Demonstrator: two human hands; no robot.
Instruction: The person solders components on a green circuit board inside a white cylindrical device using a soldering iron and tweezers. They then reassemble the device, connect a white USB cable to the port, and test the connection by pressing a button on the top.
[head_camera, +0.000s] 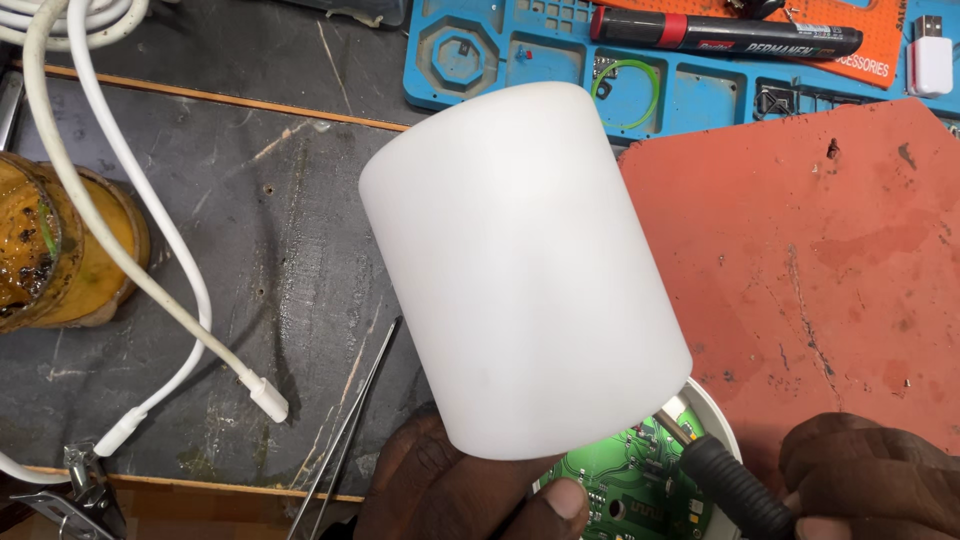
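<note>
Your left hand (450, 490) is clenched around the white cylindrical cover (520, 270), held over the bench's near edge; your right hand (870, 480) grasps the black-handled tool (725, 485), tip on the green circuit board (625, 490). The cover hides the tip, so it may slip and scratch the board.

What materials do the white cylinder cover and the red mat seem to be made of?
White cylinder cover: probably frosted plastic, matte and smooth, with soft, even shading and no sharp glare. Red mat: seemingly silicone or rubber, dull finish, stained and scuffed, with small dark burn-like spots.
</note>
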